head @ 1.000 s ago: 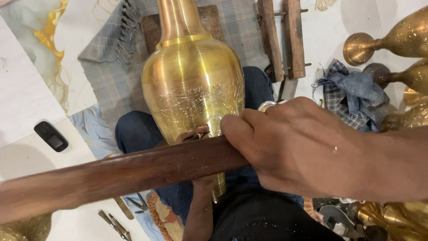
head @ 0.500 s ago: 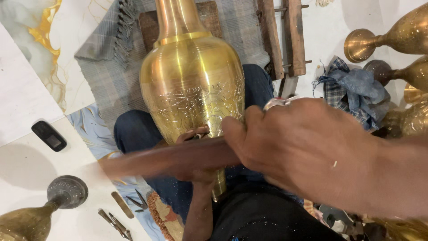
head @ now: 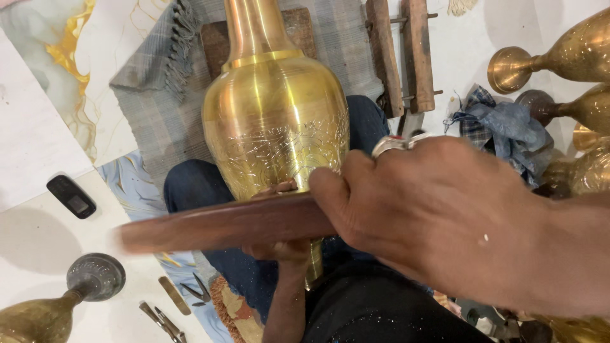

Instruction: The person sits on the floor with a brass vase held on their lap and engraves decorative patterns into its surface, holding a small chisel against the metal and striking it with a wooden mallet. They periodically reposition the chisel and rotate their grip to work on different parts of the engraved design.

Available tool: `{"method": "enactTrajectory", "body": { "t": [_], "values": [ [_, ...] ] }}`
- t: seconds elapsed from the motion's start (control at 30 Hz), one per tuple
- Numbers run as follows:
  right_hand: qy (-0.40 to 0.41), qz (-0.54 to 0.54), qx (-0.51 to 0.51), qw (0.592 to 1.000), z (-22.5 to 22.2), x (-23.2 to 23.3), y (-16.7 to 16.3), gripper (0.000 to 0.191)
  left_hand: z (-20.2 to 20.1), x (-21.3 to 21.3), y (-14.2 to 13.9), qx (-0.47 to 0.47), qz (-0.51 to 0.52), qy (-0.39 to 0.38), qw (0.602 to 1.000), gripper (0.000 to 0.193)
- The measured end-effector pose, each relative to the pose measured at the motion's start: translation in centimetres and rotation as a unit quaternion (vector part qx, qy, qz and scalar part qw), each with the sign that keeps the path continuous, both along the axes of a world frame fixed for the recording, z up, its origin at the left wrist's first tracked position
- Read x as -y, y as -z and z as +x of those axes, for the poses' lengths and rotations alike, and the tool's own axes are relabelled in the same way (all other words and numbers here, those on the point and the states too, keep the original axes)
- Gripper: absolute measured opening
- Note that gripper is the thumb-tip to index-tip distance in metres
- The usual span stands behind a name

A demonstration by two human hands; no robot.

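Observation:
A large engraved brass vase (head: pixel 273 127) lies across my lap, neck pointing away. My right hand (head: pixel 438 216), with rings on its fingers, grips one end of a long reddish-brown wooden stick (head: pixel 222 222) that crosses in front of the vase's lower body; its left end is blurred. My left hand (head: pixel 279 251) sits partly hidden behind the stick. Its fingers are curled against the vase's engraved band, around a thin brass-coloured rod (head: pixel 312 263) that shows just below the stick.
A grey fringed cloth (head: pixel 159 108) and a wooden block lie under the vase. Wooden bars (head: pixel 400 51) lie beyond. More brass vases (head: pixel 559 57) and a blue rag (head: pixel 502 127) sit at right. A black phone (head: pixel 71 197), another vase (head: pixel 38 311) and small hand tools (head: pixel 165 317) lie at left.
The stick's far end reached the left edge of view a second ago. It now ends short of it and is blurred. The view has shifted, showing the vase at lower left.

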State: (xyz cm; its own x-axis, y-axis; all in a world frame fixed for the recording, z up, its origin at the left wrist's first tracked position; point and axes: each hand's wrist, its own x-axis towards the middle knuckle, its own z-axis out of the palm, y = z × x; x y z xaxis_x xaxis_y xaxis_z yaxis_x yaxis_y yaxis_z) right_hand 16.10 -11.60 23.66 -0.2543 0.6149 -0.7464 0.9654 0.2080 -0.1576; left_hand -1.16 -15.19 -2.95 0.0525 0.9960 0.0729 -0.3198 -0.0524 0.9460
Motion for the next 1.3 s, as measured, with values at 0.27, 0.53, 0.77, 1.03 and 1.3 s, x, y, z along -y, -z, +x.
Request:
{"method": "enactTrajectory", "body": {
  "t": [0.27, 0.53, 0.77, 1.03, 1.3],
  "values": [
    [-0.025, 0.144, -0.060, 0.988, -0.2, 0.6, 0.1, 0.040, -1.5, -0.5, 1.1, 0.062, -0.087, 0.078, 0.991, 0.039],
    [-0.077, 0.068, -0.005, 0.995, -1.1, -0.1, -0.1, 0.041, -1.3, 0.9, 2.1, 0.054, -0.082, 0.096, 0.991, 0.036],
    [-0.049, 0.255, -0.086, 0.962, -1.3, -2.4, -2.5, 0.035, -1.5, 0.9, 1.9, 0.035, -0.073, 0.095, 0.992, 0.037],
    [-0.037, 0.082, 0.040, 0.995, -1.4, -0.6, -0.3, 0.029, -1.2, 1.2, 1.7, 0.073, -0.085, 0.083, 0.990, 0.043],
    [-0.001, 0.081, -0.019, 0.997, -1.5, -1.5, -0.6, 0.029, -1.1, 1.4, 1.3, 0.041, -0.065, 0.098, 0.992, 0.061]
  ]
}}
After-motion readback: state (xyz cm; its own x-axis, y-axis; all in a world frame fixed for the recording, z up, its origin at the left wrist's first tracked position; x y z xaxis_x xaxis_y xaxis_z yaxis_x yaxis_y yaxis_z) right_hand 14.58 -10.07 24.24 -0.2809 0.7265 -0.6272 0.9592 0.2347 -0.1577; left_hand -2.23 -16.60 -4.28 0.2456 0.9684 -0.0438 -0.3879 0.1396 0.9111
